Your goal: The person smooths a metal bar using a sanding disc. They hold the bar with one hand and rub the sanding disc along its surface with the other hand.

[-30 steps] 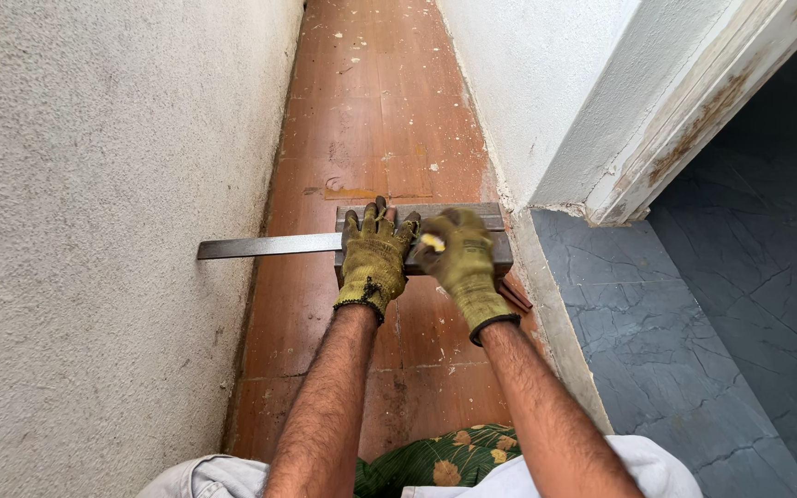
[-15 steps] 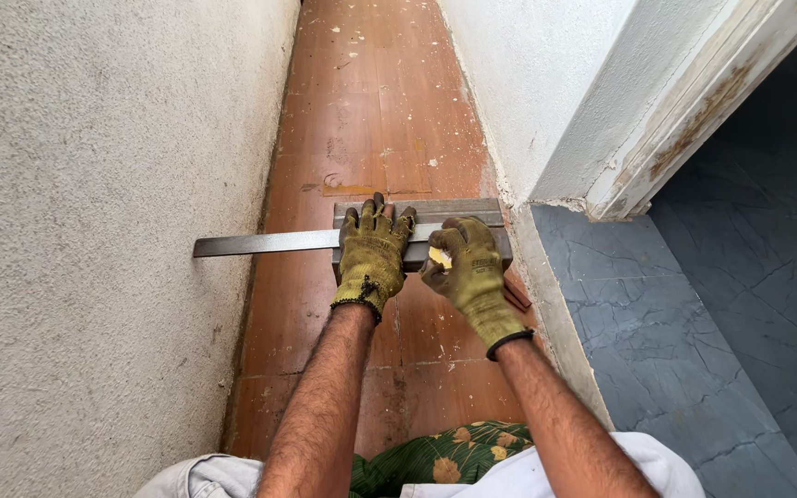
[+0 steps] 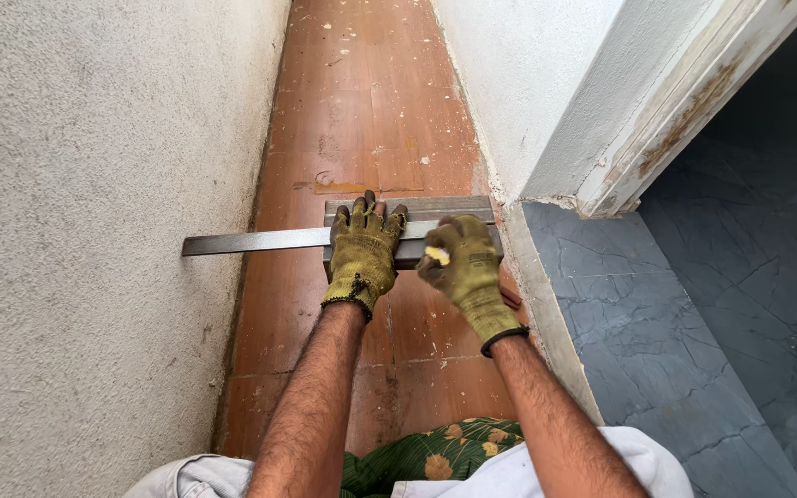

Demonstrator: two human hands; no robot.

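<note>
Fingers point(image 3: 368, 214) flat atop metal bar point(image 3: 251, 242)

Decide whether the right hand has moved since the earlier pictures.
Yes. The right hand has slid down off the metal bar, toward the person; the left hand still presses it.

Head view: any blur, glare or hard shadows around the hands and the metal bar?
Head view: light is soft and even, no hard shadows; left hand sharp, flat on the metal bar; right hand slightly soft at the fingertips; bar shows a dull sheen, no blown glare; dark slate floor at right is underlit; the walls lean outward from wide-angle distortion.
</note>
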